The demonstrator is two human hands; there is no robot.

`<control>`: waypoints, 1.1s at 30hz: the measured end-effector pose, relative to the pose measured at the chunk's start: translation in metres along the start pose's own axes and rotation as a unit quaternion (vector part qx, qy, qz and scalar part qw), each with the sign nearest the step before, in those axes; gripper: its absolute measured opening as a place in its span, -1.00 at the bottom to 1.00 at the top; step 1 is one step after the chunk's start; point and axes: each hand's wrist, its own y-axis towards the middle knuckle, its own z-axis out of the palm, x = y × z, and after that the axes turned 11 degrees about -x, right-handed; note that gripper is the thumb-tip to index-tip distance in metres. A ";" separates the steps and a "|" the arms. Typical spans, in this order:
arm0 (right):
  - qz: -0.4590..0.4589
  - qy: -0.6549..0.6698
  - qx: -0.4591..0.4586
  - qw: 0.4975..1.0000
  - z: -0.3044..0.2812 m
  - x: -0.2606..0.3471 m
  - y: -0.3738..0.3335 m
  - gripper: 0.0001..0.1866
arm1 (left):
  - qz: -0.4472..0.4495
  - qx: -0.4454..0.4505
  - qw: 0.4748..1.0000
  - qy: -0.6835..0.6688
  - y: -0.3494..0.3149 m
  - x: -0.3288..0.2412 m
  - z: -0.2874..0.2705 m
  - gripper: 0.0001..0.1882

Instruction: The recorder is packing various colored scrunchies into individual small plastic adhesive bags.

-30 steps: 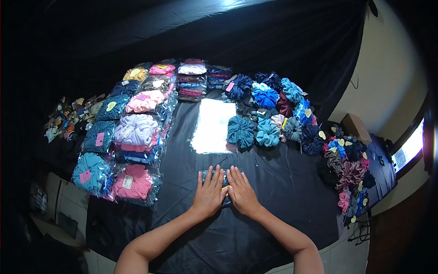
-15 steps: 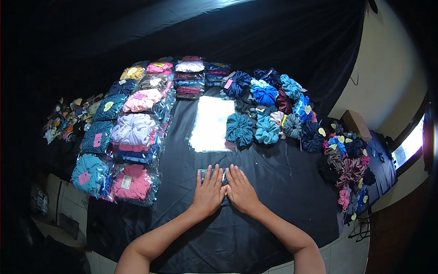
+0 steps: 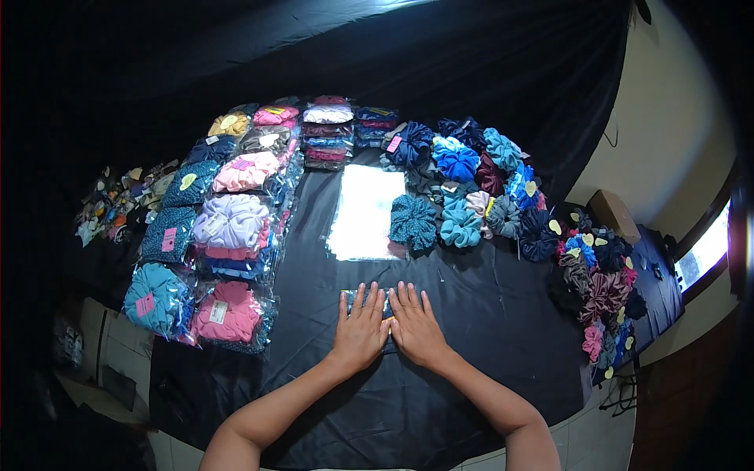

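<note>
My left hand (image 3: 360,331) and my right hand (image 3: 416,328) lie flat side by side, fingers stretched forward and thumbs close together. Beneath them is a small clear-plastic packet (image 3: 349,297) with dark teal fabric inside, probably a scrunchie; the palms and fingers cover most of it. A bit of yellow shows between the thumbs. Just beyond the fingertips is a stack of clear plastic bags (image 3: 367,212), shining white under the light. A dotted teal scrunchie (image 3: 412,222) touches the right side of that stack.
Stacks of bagged scrunchies (image 3: 230,221) stand in rows on the left, on the black cloth (image 3: 487,345). Loose scrunchies (image 3: 459,161) are heaped back right, more (image 3: 605,294) along the right edge. A cardboard box (image 3: 613,214) stands behind those. Mixed scraps (image 3: 122,208) lie far left.
The fingers of my right hand have spread slightly apart and shifted a little to the right. My left hand stays pressed on the packet.
</note>
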 end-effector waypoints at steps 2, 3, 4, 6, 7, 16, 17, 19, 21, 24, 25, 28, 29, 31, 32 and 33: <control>0.001 -0.010 0.007 1.000 -0.001 0.001 0.000 -0.38 | 0.003 0.005 1.000 0.005 0.000 0.000 -0.001 -0.39; 0.002 -0.019 0.015 1.000 -0.001 0.001 0.001 -0.37 | 0.003 0.004 1.000 0.005 0.000 0.001 0.000 -0.39; 0.002 -0.019 0.014 1.000 -0.001 0.001 0.001 -0.37 | 0.001 0.005 1.000 0.002 -0.001 0.001 0.000 -0.39; 0.006 -0.018 0.015 1.000 -0.001 0.001 0.000 -0.37 | -0.001 0.005 1.000 -0.001 -0.001 0.001 0.001 -0.39; 0.006 -0.018 0.014 1.000 -0.001 0.001 0.000 -0.37 | 0.000 0.010 1.000 -0.001 0.000 0.001 0.000 -0.39; 0.009 -0.013 0.024 1.000 -0.003 0.000 0.002 -0.39 | -0.014 0.057 0.998 -0.033 0.002 0.003 -0.002 -0.37; 0.008 -0.012 0.019 1.000 -0.003 0.000 0.001 -0.39 | -0.017 0.064 0.997 -0.038 0.003 0.003 -0.002 -0.37; 0.008 -0.012 0.014 1.000 -0.001 -0.002 0.001 -0.39 | -0.019 0.067 0.997 -0.041 0.003 0.003 -0.002 -0.37; 0.013 -0.001 0.024 1.000 0.000 -0.003 0.001 -0.38 | -0.020 0.069 0.996 -0.044 0.003 0.004 0.000 -0.37; 0.017 0.054 0.073 0.996 -0.010 -0.011 0.011 -0.40 | -0.024 0.029 0.998 -0.047 0.001 0.005 0.003 -0.39; 0.015 0.054 0.073 0.996 -0.013 -0.017 0.015 -0.40 | -0.022 0.027 0.998 -0.048 0.001 0.005 0.003 -0.39; 0.056 0.139 0.035 0.988 -0.021 -0.034 0.026 -0.35 | -0.023 0.029 0.998 -0.049 0.000 0.004 0.002 -0.38; 0.059 0.125 0.047 0.989 -0.027 -0.036 0.031 -0.31 | -0.024 0.030 0.998 -0.049 0.000 0.004 0.001 -0.38; 0.056 0.090 0.040 0.994 -0.024 -0.044 0.039 -0.16 | -0.026 0.035 0.998 -0.052 0.002 0.007 0.000 -0.37; 0.085 0.098 0.074 0.989 -0.024 -0.048 0.046 -0.16 | -0.029 0.042 0.997 -0.056 0.002 0.009 0.001 -0.36; 0.098 0.119 0.096 0.983 -0.024 -0.052 0.050 -0.18 | -0.030 0.042 0.997 -0.055 0.003 0.010 0.000 -0.36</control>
